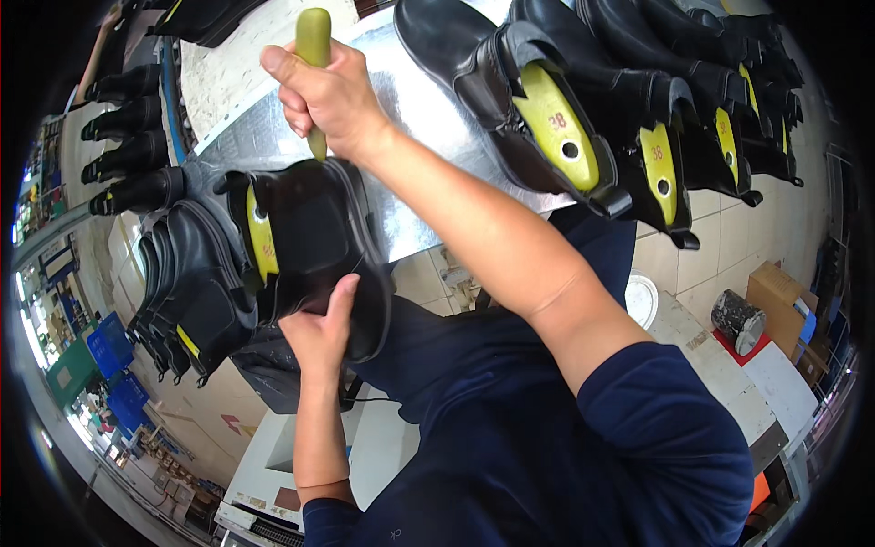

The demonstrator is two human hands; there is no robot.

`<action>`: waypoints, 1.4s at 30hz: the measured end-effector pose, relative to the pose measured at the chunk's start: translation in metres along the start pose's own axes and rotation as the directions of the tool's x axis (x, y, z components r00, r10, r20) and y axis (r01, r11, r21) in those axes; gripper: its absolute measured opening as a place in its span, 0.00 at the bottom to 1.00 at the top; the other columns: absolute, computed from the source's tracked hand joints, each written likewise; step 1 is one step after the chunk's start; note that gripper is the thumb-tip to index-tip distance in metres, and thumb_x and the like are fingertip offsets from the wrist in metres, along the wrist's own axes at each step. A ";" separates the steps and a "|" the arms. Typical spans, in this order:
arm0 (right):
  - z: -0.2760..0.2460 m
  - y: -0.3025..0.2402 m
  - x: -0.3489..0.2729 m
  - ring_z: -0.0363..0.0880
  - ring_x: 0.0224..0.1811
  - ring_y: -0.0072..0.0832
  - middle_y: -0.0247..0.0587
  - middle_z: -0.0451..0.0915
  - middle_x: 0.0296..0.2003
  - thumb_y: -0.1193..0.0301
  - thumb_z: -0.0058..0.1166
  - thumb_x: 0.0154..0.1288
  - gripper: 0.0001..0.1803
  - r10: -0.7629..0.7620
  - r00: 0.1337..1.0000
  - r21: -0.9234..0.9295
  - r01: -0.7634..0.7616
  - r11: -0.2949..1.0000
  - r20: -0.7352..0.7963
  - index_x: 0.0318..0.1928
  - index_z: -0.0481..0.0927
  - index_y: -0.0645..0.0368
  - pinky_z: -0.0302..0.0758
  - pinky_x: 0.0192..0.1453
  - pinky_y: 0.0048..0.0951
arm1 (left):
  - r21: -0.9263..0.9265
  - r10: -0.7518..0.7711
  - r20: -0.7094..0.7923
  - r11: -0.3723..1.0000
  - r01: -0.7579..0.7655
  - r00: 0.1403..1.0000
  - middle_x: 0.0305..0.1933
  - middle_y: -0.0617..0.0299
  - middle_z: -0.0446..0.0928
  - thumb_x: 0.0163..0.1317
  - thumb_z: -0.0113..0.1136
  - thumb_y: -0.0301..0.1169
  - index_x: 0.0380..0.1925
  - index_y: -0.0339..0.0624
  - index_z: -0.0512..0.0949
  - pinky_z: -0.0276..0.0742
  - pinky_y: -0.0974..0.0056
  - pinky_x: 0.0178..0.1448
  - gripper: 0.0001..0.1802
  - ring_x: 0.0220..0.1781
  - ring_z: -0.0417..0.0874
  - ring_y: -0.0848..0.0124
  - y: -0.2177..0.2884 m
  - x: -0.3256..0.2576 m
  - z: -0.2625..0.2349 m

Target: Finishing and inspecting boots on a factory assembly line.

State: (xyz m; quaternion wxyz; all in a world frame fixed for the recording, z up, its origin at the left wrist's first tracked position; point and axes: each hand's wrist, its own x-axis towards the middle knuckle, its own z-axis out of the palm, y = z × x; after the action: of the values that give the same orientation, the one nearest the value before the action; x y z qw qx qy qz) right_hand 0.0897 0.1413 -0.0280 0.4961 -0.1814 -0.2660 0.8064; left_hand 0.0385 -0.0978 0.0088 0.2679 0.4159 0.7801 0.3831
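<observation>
The boot (310, 246) sits at the near edge of the metal bench (428, 118), steadied by the left hand (319, 333) gripping its sole. The right hand (328, 96), fisted around a green-handled tool (313, 41), bears down on the boot's top. Finished boots (583, 109) lie along the bench beyond.

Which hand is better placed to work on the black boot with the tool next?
The right hand: it already grips the green-handled tool, tip at the black boot. The left hand steadies the boot from below.
</observation>
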 end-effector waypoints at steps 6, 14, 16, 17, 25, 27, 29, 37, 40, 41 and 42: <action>-0.003 -0.012 -0.022 0.65 0.15 0.19 0.29 0.68 0.16 0.62 0.69 0.70 0.19 -0.011 0.966 -0.099 0.037 0.994 0.257 0.27 0.78 0.59 0.63 0.20 0.24 | -0.090 -0.019 -0.056 0.996 0.014 0.998 0.46 0.57 0.85 0.61 0.77 0.26 0.48 0.28 0.80 0.80 0.68 0.52 0.20 0.45 0.85 0.72 -0.005 -0.006 0.014; -0.025 -0.007 -0.069 0.60 0.15 0.20 0.30 0.63 0.15 0.60 0.66 0.72 0.21 0.042 0.981 0.055 -0.054 0.997 0.191 0.26 0.77 0.59 0.60 0.22 0.26 | -0.394 -0.004 -0.362 0.907 -0.149 0.932 0.55 0.55 0.82 0.68 0.70 0.28 0.58 0.29 0.76 0.75 0.65 0.62 0.22 0.53 0.81 0.72 0.017 0.027 0.063; -0.029 -0.007 -0.078 0.61 0.15 0.21 0.31 0.63 0.15 0.60 0.65 0.72 0.20 0.018 0.983 0.001 -0.018 1.000 0.182 0.26 0.77 0.59 0.61 0.23 0.27 | -0.424 -0.031 -0.401 0.892 -0.156 0.916 0.55 0.55 0.82 0.68 0.70 0.28 0.58 0.29 0.76 0.76 0.65 0.62 0.22 0.53 0.82 0.71 0.021 0.035 0.066; -0.036 -0.012 -0.084 0.61 0.15 0.21 0.31 0.64 0.16 0.61 0.65 0.73 0.20 0.024 0.980 0.028 -0.030 0.999 0.197 0.27 0.77 0.59 0.61 0.23 0.27 | -0.439 -0.032 -0.408 0.883 -0.165 0.913 0.54 0.55 0.82 0.68 0.70 0.28 0.58 0.29 0.76 0.76 0.64 0.62 0.22 0.53 0.82 0.71 0.023 0.036 0.067; -0.058 -0.027 -0.159 0.61 0.16 0.22 0.30 0.63 0.17 0.59 0.55 0.78 0.19 0.003 0.984 0.049 -0.012 0.999 0.179 0.31 0.76 0.59 0.62 0.26 0.29 | -0.423 -0.029 -0.510 0.879 -0.221 0.860 0.53 0.57 0.83 0.67 0.71 0.28 0.58 0.32 0.76 0.77 0.64 0.61 0.23 0.51 0.83 0.71 0.018 0.035 0.073; -0.050 -0.029 -0.174 0.62 0.17 0.23 0.30 0.64 0.17 0.56 0.56 0.78 0.21 -0.020 0.995 -0.031 0.023 0.999 0.098 0.31 0.75 0.58 0.63 0.27 0.30 | -0.410 -0.012 -0.524 0.880 -0.240 0.852 0.52 0.57 0.83 0.67 0.71 0.28 0.58 0.33 0.76 0.77 0.64 0.61 0.23 0.51 0.83 0.71 0.019 0.033 0.072; -0.046 -0.031 -0.189 0.61 0.17 0.23 0.30 0.64 0.17 0.56 0.57 0.78 0.21 -0.010 0.998 -0.042 0.013 0.999 0.056 0.31 0.75 0.58 0.63 0.27 0.30 | -0.410 0.009 -0.528 0.873 -0.265 0.849 0.53 0.58 0.83 0.66 0.71 0.28 0.60 0.33 0.75 0.76 0.63 0.61 0.24 0.51 0.83 0.71 0.021 0.033 0.074; -0.051 -0.057 -0.238 0.68 0.17 0.24 0.33 0.68 0.19 0.60 0.59 0.76 0.15 0.106 0.971 0.007 -0.107 0.994 -0.214 0.36 0.76 0.58 0.69 0.25 0.30 | -0.506 0.031 -0.371 0.832 -0.230 0.928 0.77 0.43 0.65 0.65 0.74 0.39 0.76 0.31 0.60 0.65 0.59 0.76 0.46 0.75 0.69 0.58 -0.009 0.019 0.053; -0.050 -0.070 -0.244 0.71 0.18 0.26 0.35 0.72 0.22 0.58 0.55 0.78 0.17 0.086 0.953 -0.106 -0.121 0.987 -0.291 0.48 0.76 0.60 0.71 0.26 0.30 | -0.195 0.156 -0.472 0.941 -0.276 0.868 0.75 0.44 0.67 0.64 0.75 0.36 0.71 0.33 0.67 0.65 0.54 0.76 0.40 0.74 0.70 0.57 -0.026 0.011 0.040; -0.046 -0.070 -0.245 0.72 0.19 0.28 0.37 0.72 0.22 0.56 0.52 0.80 0.19 0.087 0.955 -0.256 -0.163 0.953 -0.284 0.52 0.75 0.61 0.73 0.27 0.32 | 0.094 0.406 -0.551 0.898 -0.429 0.729 0.74 0.45 0.68 0.63 0.75 0.35 0.69 0.34 0.70 0.67 0.53 0.75 0.37 0.73 0.72 0.57 -0.022 0.013 0.034; -0.043 -0.072 -0.246 0.74 0.20 0.29 0.38 0.72 0.22 0.55 0.48 0.81 0.21 0.086 0.958 -0.398 -0.194 0.897 -0.273 0.55 0.73 0.62 0.76 0.28 0.35 | 0.388 0.643 -0.542 0.763 -0.517 0.541 0.73 0.45 0.70 0.63 0.76 0.33 0.67 0.35 0.73 0.68 0.53 0.74 0.35 0.72 0.73 0.56 -0.013 0.014 0.027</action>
State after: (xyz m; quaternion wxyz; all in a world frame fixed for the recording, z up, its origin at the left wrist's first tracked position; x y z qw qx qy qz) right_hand 0.2730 -0.0427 -0.0115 0.4147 -0.4022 -0.3555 0.7348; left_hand 0.0452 -0.0805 -0.0188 -0.2005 0.5144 0.6702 0.4960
